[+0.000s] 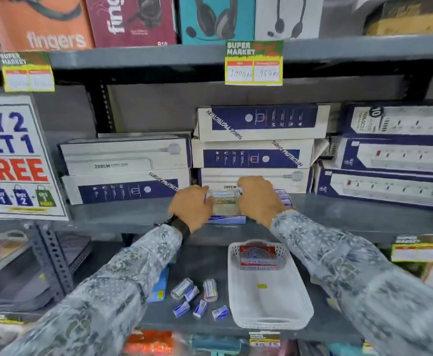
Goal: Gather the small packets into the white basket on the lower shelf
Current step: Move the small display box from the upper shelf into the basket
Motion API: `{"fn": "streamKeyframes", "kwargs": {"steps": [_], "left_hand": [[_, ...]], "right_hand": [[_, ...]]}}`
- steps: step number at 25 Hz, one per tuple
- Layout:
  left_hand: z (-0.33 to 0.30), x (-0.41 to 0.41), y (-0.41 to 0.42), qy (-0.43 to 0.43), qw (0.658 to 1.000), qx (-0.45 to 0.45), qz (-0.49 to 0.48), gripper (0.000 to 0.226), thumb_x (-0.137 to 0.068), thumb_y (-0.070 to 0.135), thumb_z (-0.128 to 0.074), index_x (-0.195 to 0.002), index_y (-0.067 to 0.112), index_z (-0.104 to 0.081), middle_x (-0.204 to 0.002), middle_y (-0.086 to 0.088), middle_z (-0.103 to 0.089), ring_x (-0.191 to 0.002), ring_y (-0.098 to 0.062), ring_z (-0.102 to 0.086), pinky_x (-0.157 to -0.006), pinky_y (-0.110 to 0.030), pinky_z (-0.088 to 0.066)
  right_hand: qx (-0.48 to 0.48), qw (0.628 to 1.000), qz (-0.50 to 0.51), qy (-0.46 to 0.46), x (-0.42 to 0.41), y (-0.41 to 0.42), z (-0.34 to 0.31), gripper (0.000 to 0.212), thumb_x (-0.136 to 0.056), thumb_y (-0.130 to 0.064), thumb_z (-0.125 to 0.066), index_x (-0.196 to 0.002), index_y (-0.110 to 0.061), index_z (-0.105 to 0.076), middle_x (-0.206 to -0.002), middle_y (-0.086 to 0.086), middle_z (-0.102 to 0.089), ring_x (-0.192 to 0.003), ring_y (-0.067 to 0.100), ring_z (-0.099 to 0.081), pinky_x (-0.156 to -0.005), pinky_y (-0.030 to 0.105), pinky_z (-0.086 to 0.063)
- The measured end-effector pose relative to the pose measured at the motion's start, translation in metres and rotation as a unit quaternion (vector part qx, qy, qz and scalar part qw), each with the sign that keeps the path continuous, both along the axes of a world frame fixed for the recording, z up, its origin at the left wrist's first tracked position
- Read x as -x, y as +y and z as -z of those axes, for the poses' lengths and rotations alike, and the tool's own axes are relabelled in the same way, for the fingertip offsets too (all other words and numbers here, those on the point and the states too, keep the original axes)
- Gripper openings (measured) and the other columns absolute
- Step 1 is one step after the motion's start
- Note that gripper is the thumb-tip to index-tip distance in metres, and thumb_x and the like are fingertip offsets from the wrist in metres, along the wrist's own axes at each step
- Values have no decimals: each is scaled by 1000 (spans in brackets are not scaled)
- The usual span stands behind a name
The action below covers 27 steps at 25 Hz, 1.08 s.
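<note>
On the middle shelf, my left hand (193, 205) and my right hand (259, 199) grip the two sides of a stack of small packets (225, 204). More packets (283, 197) lie just behind my right hand. The white basket (269, 301) stands on the lower shelf below, with a few red-and-white packets (257, 258) at its far end. To its left, several small blue-and-white packets (197, 298) lie loose on the lower shelf.
Long power-strip boxes (256, 152) are stacked right behind my hands on the middle shelf (133, 214). A promo sign (15, 160) hangs at the left. Price tags (253, 64) clip to shelf edges. A blue flat pack (159, 289) lies under my left sleeve.
</note>
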<state>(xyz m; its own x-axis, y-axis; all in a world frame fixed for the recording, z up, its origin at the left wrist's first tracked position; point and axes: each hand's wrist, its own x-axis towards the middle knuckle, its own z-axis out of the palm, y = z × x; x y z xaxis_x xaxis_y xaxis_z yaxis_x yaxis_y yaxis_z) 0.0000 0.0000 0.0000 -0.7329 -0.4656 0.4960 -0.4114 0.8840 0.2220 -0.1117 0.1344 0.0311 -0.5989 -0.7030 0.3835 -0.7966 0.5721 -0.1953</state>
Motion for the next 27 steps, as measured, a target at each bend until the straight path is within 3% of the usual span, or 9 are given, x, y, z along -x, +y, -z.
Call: {"fn": "streamKeyframes", "kwargs": {"steps": [2,6,9,11,16,18,21,23,27], "left_hand": [[3,12,-17,-32,997,-75,-14,25,-95,31,-50,-84,12,-61,-100,-18,-70,-98,-41,-65,-76,-38,-49],[6,34,-47,-84,975,-203,-37,28,-85,29,-57,-74,6,-65,-86,-20,-71,-83,-38,-67,-71,-38,-51],[1,41,-61,-84,943,-322,-13,19,-82,16,-59,-68,4,-61,-64,-16,-62,-51,-30,-61,-48,-28,-48],[0,38,-61,-66,920,-386,-7,14,-83,9,-60,-73,1,-64,-56,-13,-60,-37,-21,-57,-38,-23,-46],[-2,6,-40,3,889,-458,9,10,-79,1,-62,-82,-3,-71,-59,-13,-65,-46,-23,-62,-49,-30,-58],[-6,-13,-25,28,881,-471,24,12,-77,1,-66,-84,-1,-75,-60,-10,-67,-47,-21,-62,-57,-32,-59],[-10,-51,11,49,877,-477,30,14,-81,4,-67,-90,1,-78,-63,-9,-69,-44,-15,-59,-47,-24,-53],[-4,-75,37,37,880,-473,29,14,-84,8,-66,-88,2,-78,-62,-8,-69,-46,-16,-57,-44,-21,-50],[37,-102,83,-24,869,-493,30,15,-84,10,-66,-83,0,-77,-56,-6,-64,-48,-18,-55,-46,-24,-49]], "right_hand": [[-23,997,23,-63,6,-19,3,13,-83,1,-66,-91,-6,-58,-100,16,-66,-96,38,-69,-70,38,-54],[-44,986,57,-152,19,-37,7,16,-83,2,-71,-86,-3,-57,-92,15,-67,-77,32,-70,-73,41,-64],[11,979,77,-189,29,-41,10,25,-85,-1,-71,-72,-7,-50,-75,10,-62,-56,24,-66,-55,35,-58],[59,971,82,-218,37,-42,18,19,-80,-5,-75,-75,-5,-58,-79,13,-69,-61,27,-71,-48,31,-57],[172,942,57,-283,27,-16,19,23,-62,-3,-88,-60,-4,-65,-69,10,-70,-66,30,-68,-58,33,-58],[239,913,36,-330,12,7,21,15,-62,-2,-88,-71,-6,-77,-77,9,-78,-76,30,-75,-72,44,-65],[280,867,8,-413,-17,47,35,25,-61,-7,-90,-83,-12,-81,-79,8,-81,-79,32,-79,-76,52,-66],[277,847,-10,-453,-35,74,46,20,-68,-1,-87,-85,-9,-80,-78,12,-81,-73,31,-79,-74,47,-67],[255,807,-29,-531,-56,127,83,14,-74,9,-81,-86,2,-79,-74,17,-79,-58,21,-69,-52,28,-58]]}}
